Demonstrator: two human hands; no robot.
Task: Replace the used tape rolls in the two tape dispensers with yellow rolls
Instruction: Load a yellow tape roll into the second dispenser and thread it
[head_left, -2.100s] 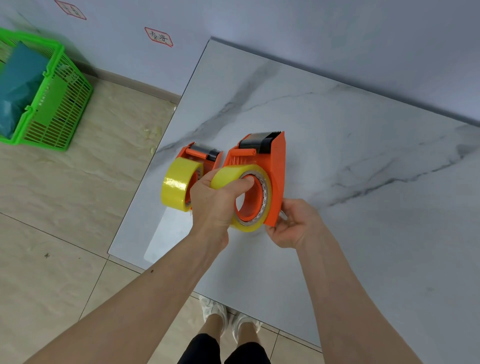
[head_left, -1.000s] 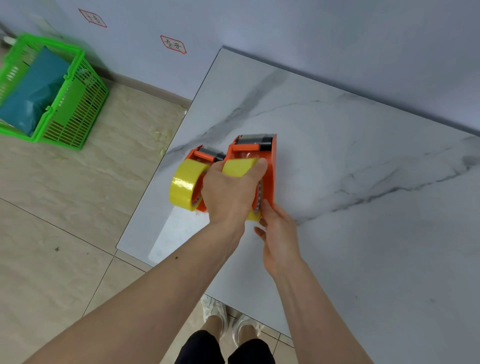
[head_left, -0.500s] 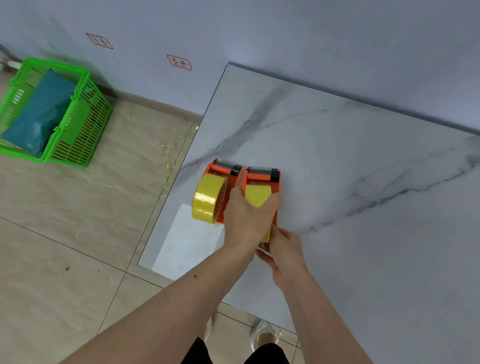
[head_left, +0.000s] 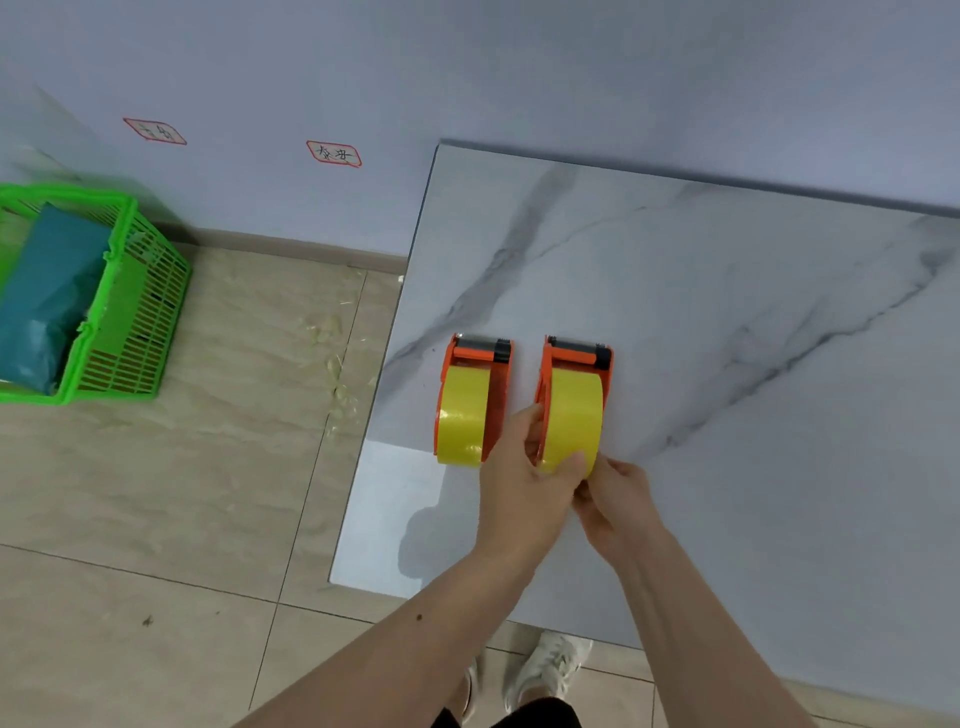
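Two orange tape dispensers stand upright side by side near the left edge of the marble table (head_left: 701, 322). The left dispenser (head_left: 480, 358) carries a yellow roll (head_left: 462, 415) and nobody touches it. The right dispenser (head_left: 576, 358) carries a yellow roll (head_left: 574, 410) too. My left hand (head_left: 524, 488) grips the near end of that right roll, thumb on top and fingers at its left side. My right hand (head_left: 618, 493) holds the near lower end of the right dispenser, its fingertips hidden behind my left hand.
A green plastic basket (head_left: 135, 312) with a teal bag (head_left: 47, 306) stands on the tiled floor at the left. Scraps of tape (head_left: 332, 364) lie on the floor beside the table. The wall bears two red-edged labels (head_left: 332, 154). My shoes (head_left: 545, 670) show below the table's near edge.
The right dispenser has been turned upright and set down parallel to the left one, a little apart from it. My left hand slid from the roll's top to its near end.
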